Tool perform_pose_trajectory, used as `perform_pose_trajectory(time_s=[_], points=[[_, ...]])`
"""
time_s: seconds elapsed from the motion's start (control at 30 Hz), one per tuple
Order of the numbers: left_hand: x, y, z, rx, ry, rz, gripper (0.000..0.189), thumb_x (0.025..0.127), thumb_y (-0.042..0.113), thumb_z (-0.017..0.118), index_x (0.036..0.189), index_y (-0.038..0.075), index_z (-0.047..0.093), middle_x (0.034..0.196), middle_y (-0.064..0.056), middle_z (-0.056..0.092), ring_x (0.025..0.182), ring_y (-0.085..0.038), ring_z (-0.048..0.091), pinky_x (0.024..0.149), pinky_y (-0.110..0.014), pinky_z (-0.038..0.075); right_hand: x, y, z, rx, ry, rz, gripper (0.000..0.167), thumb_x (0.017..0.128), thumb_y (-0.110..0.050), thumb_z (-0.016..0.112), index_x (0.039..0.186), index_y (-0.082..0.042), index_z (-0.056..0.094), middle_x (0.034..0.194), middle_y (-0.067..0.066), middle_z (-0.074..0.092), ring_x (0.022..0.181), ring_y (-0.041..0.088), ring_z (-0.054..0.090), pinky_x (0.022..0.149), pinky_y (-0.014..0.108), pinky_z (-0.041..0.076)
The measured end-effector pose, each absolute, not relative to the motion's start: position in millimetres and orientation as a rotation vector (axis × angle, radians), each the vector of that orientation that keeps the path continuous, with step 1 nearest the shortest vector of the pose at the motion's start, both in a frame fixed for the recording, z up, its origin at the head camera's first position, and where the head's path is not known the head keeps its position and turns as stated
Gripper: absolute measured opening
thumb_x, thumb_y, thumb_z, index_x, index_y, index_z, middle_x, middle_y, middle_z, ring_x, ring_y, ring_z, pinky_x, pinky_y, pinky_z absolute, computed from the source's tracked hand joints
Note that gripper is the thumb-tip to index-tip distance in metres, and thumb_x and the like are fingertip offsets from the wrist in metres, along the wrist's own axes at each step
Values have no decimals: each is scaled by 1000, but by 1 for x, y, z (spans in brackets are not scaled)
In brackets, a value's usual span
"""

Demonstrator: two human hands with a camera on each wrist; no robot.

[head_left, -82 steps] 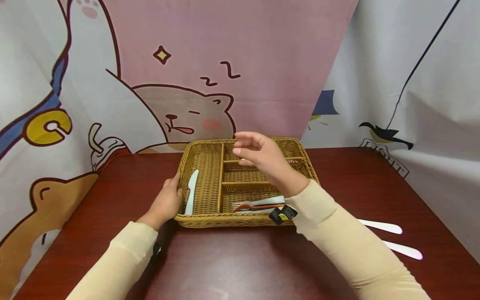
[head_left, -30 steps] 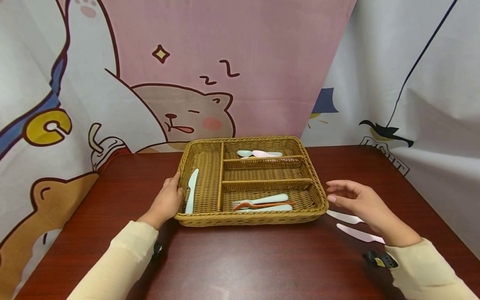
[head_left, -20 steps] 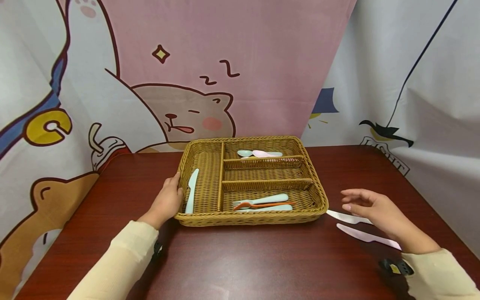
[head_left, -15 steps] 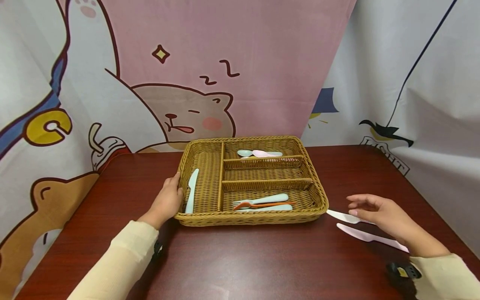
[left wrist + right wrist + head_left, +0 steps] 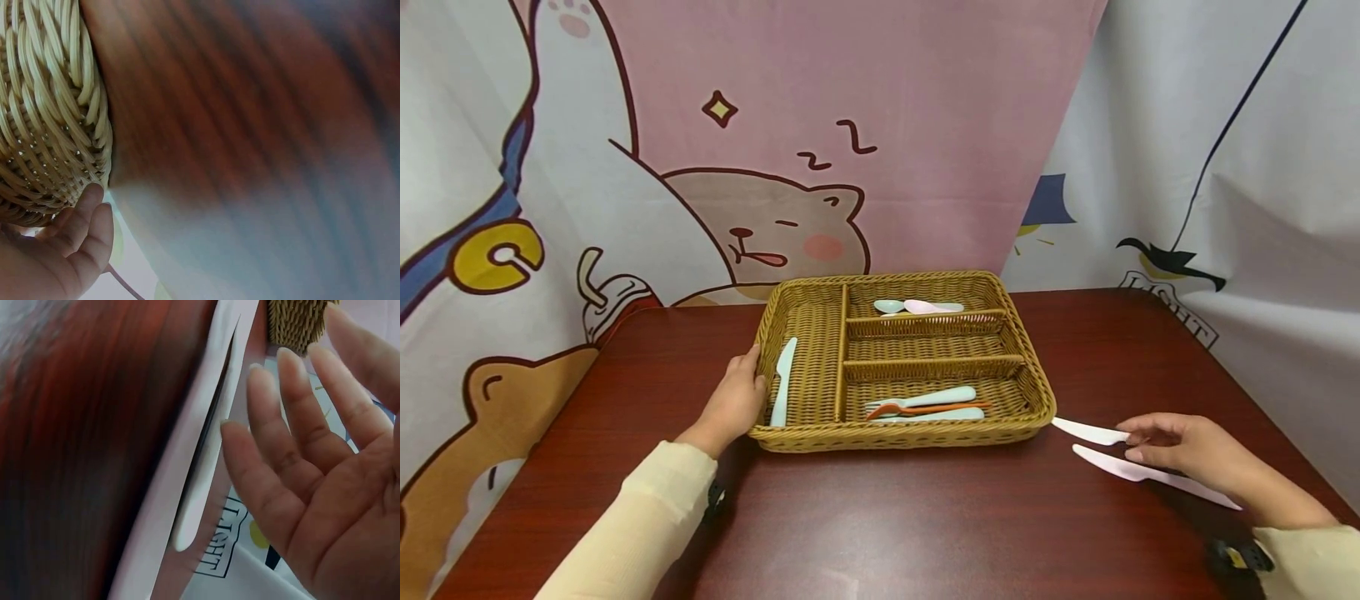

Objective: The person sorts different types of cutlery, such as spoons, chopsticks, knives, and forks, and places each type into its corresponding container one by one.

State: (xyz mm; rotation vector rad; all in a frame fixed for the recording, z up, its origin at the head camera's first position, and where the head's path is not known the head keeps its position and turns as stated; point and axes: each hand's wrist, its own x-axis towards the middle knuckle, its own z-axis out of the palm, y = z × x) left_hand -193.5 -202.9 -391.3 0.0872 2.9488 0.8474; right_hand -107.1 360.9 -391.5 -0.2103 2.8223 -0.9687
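Note:
A wicker basket (image 5: 902, 437) with compartments stands mid-table. My left hand (image 5: 733, 400) holds its left rim, fingers along the outer side. In the left wrist view, its fingers (image 5: 94, 231) touch the woven wall. A pale knife (image 5: 782, 383) lies in the left compartment. At the right, my right hand (image 5: 1195, 450) hovers over a white knife (image 5: 1086, 431), fingertips near its handle and thumb apart from the fingers. Closer to me lies a pale pink knife (image 5: 1108, 463). Spread fingers (image 5: 262, 462) and both knives appear in the right wrist view, with nothing gripped.
The front compartment holds a pale fork (image 5: 940, 398), an orange fork (image 5: 932, 409) and another pale handle (image 5: 955, 414). A pale green spoon (image 5: 889, 307) and a pink spoon (image 5: 921, 307) lie in the back compartment. A printed curtain (image 5: 955, 150) hangs behind the dark red table (image 5: 880, 517).
My right hand moves from above the basket to the right, then lowers over the white knife. More of the pink knife shows. The left hand stays on the rim.

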Motion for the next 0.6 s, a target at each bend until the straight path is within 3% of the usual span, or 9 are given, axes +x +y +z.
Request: perform_pose_trajectory(time_s=[0.2, 0.6], points=[[-194, -204, -392, 85, 2947, 843, 56, 103, 11, 31, 153, -5, 10, 145, -32, 26, 133, -43, 36, 108, -54, 32, -105, 371, -399, -396, 2842, -989, 27, 77, -5, 78, 99, 7, 68, 82, -11, 66, 76, -8, 52, 61, 17, 42], [-193, -203, -391, 87, 2943, 840, 56, 103, 11, 30, 153, -6, 10, 145, -32, 26, 132, -43, 36, 107, -54, 32, -105, 378, -398, -363, 2888, -713, 24, 74, -9, 81, 93, 2, 71, 83, 1, 68, 73, -6, 50, 62, 22, 45]])
